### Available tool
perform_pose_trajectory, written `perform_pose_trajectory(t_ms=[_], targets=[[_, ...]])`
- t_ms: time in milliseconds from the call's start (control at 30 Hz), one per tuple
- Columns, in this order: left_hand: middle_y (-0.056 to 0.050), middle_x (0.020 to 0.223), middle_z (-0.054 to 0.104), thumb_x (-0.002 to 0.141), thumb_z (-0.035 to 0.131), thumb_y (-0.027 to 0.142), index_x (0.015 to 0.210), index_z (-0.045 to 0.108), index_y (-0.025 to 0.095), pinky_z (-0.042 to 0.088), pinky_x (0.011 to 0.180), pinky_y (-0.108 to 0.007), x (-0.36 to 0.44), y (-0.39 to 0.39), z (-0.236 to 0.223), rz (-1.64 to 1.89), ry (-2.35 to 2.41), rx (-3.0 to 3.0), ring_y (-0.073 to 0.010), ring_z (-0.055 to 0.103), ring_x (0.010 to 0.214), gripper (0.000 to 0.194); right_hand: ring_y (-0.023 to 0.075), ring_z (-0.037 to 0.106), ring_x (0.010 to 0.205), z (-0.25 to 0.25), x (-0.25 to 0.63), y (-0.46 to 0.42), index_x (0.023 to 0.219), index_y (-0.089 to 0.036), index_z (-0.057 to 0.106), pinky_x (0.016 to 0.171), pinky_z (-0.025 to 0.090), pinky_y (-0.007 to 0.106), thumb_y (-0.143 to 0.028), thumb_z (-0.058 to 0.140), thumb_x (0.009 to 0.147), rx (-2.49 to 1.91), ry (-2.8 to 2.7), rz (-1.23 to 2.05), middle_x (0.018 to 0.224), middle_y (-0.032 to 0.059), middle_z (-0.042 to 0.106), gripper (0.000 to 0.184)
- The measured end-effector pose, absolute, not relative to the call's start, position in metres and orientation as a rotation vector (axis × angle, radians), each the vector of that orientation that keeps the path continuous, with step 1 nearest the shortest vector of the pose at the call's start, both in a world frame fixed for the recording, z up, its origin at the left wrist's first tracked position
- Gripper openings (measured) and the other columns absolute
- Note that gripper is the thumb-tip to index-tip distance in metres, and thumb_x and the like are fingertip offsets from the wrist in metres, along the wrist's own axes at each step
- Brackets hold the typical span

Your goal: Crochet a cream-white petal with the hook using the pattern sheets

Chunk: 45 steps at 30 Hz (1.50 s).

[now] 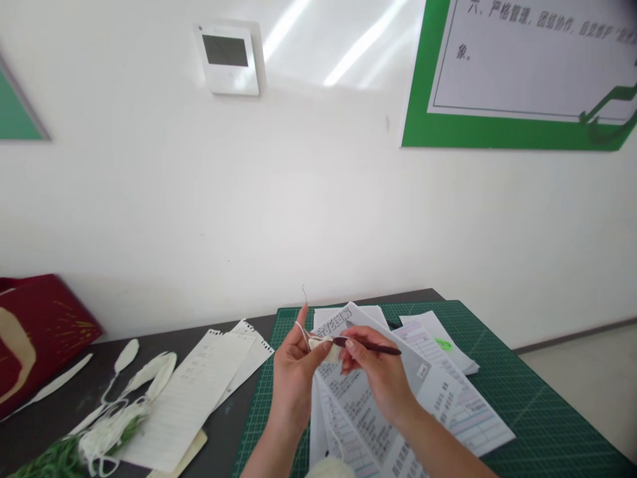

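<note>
My left hand (pixel 296 365) pinches a small piece of white crochet work (pixel 332 354), with white yarn looped round its raised index finger. A thin wire end sticks up above that fingertip. In my right hand (pixel 373 365) is a crochet hook with a dark brown handle (pixel 381 347), its tip at the white work. Both hands are close together over printed sheets (pixel 358 411). A strand of yarn hangs down to a white yarn ball (pixel 330 468) at the bottom edge, partly cut off.
A green cutting mat (pixel 527 398) lies under the sheets, with a bright green clip (pixel 442 344) on the papers. To the left are handwritten pages (pixel 192 382), white crocheted petals (pixel 149 372), green yarn (pixel 54 461) and a red bag (pixel 44 332). A white wall (pixel 298 199) rises behind.
</note>
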State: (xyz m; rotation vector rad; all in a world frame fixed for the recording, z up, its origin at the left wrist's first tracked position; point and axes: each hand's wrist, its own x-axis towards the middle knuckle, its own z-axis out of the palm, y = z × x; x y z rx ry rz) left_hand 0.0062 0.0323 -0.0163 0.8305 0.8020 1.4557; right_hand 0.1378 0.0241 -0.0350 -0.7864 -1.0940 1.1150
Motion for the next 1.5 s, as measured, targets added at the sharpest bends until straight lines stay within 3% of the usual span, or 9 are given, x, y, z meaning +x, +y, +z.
perform_pose_trajectory(t_ms=[300, 500, 667, 867, 1067, 1233, 1367, 1500], targets=[[0.008, 0.059, 0.055, 0.068, 0.077, 0.019, 0.138, 0.047, 0.024, 0.044, 0.07, -0.023, 0.026, 0.025, -0.03, 1.656, 0.96, 0.936, -0.0098, 0.05, 0.062, 0.076, 0.0121, 0.064, 0.057, -0.048, 0.144, 0.017, 0.076, -0.02, 0.071, 0.058, 0.053, 0.023, -0.03, 0.073, 0.077, -0.778, -0.976, 1.078, 0.065, 0.0001, 0.07, 0.011], [0.006, 0.066, 0.06, 0.071, 0.075, 0.018, 0.147, 0.027, 0.026, 0.047, 0.07, -0.025, 0.027, 0.024, -0.03, 1.508, 0.863, 0.891, -0.0114, 0.056, 0.065, 0.09, 0.0108, 0.062, 0.049, -0.045, 0.153, 0.028, 0.074, -0.017, 0.066, 0.05, 0.052, 0.023, -0.034, 0.071, 0.078, -0.785, -0.904, 1.273, 0.061, 0.0003, 0.068, 0.019], [0.007, 0.065, 0.059, 0.072, 0.074, 0.017, 0.146, 0.031, 0.025, 0.046, 0.075, -0.023, 0.031, 0.021, -0.026, 1.543, 0.948, 0.976, -0.0104, 0.056, 0.068, 0.086, 0.0129, 0.066, 0.053, -0.041, 0.159, 0.028, 0.081, -0.017, 0.068, 0.054, 0.056, 0.026, -0.033, 0.069, 0.08, -0.827, -0.973, 1.25, 0.065, 0.0024, 0.071, 0.016], [0.009, 0.058, 0.057, 0.065, 0.079, 0.014, 0.146, 0.032, 0.022, 0.047, 0.069, -0.022, 0.034, 0.023, -0.027, 1.482, 0.908, 0.705, -0.0085, 0.057, 0.059, 0.093, 0.0123, 0.065, 0.06, -0.043, 0.158, 0.022, 0.077, -0.021, 0.071, 0.057, 0.053, 0.022, -0.018, 0.07, 0.078, -0.804, -1.163, 0.85, 0.067, -0.0001, 0.07, 0.003], [0.01, 0.055, 0.059, 0.066, 0.078, 0.012, 0.144, 0.035, 0.02, 0.046, 0.069, -0.02, 0.038, 0.018, -0.032, 1.568, 0.911, 0.727, -0.0072, 0.056, 0.057, 0.089, 0.019, 0.068, 0.076, -0.054, 0.152, 0.013, 0.095, -0.023, 0.073, 0.07, 0.056, 0.031, 0.0, 0.063, 0.076, -0.655, -1.411, 0.469, 0.083, 0.0059, 0.074, 0.032], [0.009, 0.056, 0.062, 0.064, 0.079, 0.009, 0.144, 0.034, 0.014, 0.046, 0.064, -0.019, 0.034, 0.02, -0.025, 1.473, 0.817, 0.634, -0.0064, 0.056, 0.053, 0.092, 0.0281, 0.067, 0.091, -0.056, 0.163, 0.013, 0.125, -0.005, 0.057, 0.072, 0.058, 0.039, 0.002, 0.056, 0.078, -0.45, -1.838, -0.13, 0.096, 0.0225, 0.07, 0.048], [0.001, 0.064, 0.071, 0.06, 0.08, 0.002, 0.141, 0.035, 0.007, 0.047, 0.068, -0.021, 0.021, 0.026, -0.015, 1.313, 0.721, 0.642, -0.0088, 0.062, 0.058, 0.093, 0.0218, 0.068, 0.083, -0.05, 0.163, 0.012, 0.117, -0.016, 0.064, 0.068, 0.059, 0.034, 0.005, 0.056, 0.078, -0.478, -1.676, 0.069, 0.094, 0.0136, 0.072, 0.045], [-0.005, 0.073, 0.076, 0.059, 0.08, 0.002, 0.135, 0.046, 0.008, 0.048, 0.068, -0.022, 0.011, 0.028, -0.011, 1.241, 0.697, 0.669, -0.0121, 0.066, 0.063, 0.084, 0.0175, 0.069, 0.076, -0.049, 0.155, 0.009, 0.1, -0.024, 0.071, 0.066, 0.059, 0.029, 0.004, 0.064, 0.076, -0.56, -1.419, 0.351, 0.088, 0.0053, 0.073, 0.037]])
